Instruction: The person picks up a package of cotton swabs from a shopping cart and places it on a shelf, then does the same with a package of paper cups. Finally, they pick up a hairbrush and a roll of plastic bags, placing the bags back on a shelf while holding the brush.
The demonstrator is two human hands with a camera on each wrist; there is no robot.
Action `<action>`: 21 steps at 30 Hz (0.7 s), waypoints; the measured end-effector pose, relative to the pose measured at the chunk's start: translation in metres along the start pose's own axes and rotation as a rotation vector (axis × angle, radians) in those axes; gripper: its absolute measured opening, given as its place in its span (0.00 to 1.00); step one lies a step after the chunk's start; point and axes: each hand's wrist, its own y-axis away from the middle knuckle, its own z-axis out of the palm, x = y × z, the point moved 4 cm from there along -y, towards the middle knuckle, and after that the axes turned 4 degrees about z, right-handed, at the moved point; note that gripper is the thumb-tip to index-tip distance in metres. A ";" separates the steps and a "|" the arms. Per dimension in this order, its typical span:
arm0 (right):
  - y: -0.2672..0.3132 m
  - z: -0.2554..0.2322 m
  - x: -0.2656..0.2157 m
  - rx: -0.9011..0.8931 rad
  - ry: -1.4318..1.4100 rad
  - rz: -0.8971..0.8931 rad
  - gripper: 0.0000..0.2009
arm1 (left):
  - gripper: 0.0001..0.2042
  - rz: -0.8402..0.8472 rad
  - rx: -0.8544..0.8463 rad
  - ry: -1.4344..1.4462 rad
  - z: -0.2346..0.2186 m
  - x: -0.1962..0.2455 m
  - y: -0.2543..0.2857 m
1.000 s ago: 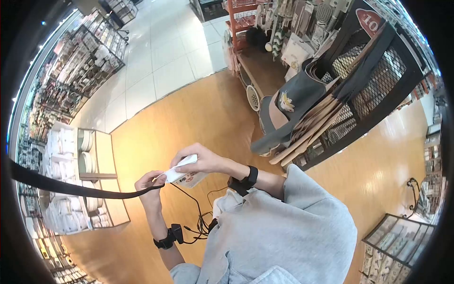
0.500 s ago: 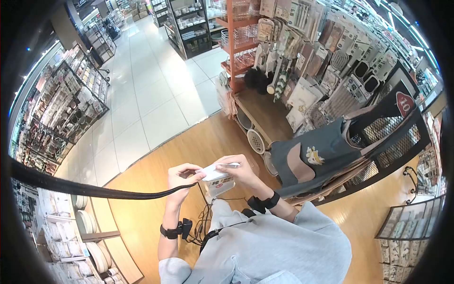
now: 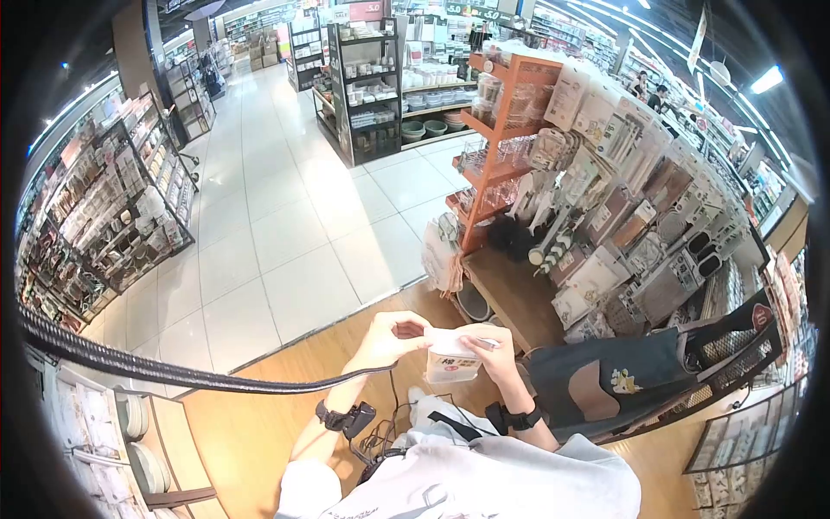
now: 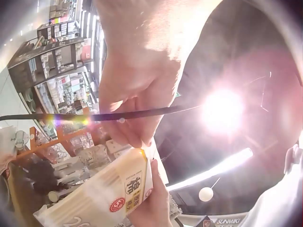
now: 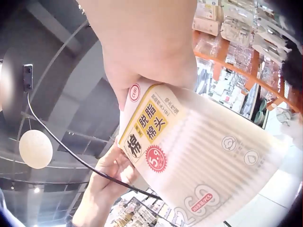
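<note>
A pack of cotton swabs [image 3: 453,367] hangs in front of the person's chest, its clear body below a white top. In the right wrist view the pack [image 5: 203,142] shows a yellow label, a red 5.9 mark and pale sticks inside. The right hand [image 3: 491,348] grips the pack by its top at one end. At the opposite end, the left hand [image 3: 389,337] pinches the white top edge between thumb and fingers. From the left wrist, the left hand's [image 4: 137,90] fingertips meet at the pack's corner, and the right hand [image 4: 155,204] holds it from the side.
A dark apron [image 3: 571,389] hangs on the rack at the right, below packaged kitchen tools. An orange shelf stand [image 3: 494,143] rises beyond the hands. Shelves with plates [image 3: 147,458] stand at lower left. A black strap [image 3: 216,379] crosses in front of the left wrist.
The head view has tilted up, showing more of the aisle and shelves. Both hands and the pack now appear farther right, with the pack's front turned more into view. Both hands keep their hold.
</note>
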 end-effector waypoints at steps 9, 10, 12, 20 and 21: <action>-0.176 0.084 0.101 -0.025 -0.167 0.199 0.07 | 0.12 -0.111 0.151 -0.040 -0.172 -0.038 -0.078; -0.202 0.098 0.115 -0.050 -0.193 0.216 0.07 | 0.13 -0.158 0.200 -0.032 -0.196 -0.038 -0.085; -0.266 0.127 0.133 -0.082 -0.283 0.251 0.08 | 0.16 -0.157 0.222 -0.004 -0.248 -0.043 -0.108; -0.459 0.228 0.136 -0.156 -0.273 0.191 0.08 | 0.20 -0.106 0.431 -0.047 -0.397 -0.022 -0.191; -0.476 0.233 0.136 -0.165 -0.305 0.155 0.09 | 0.20 -0.084 0.446 -0.072 -0.411 -0.019 -0.201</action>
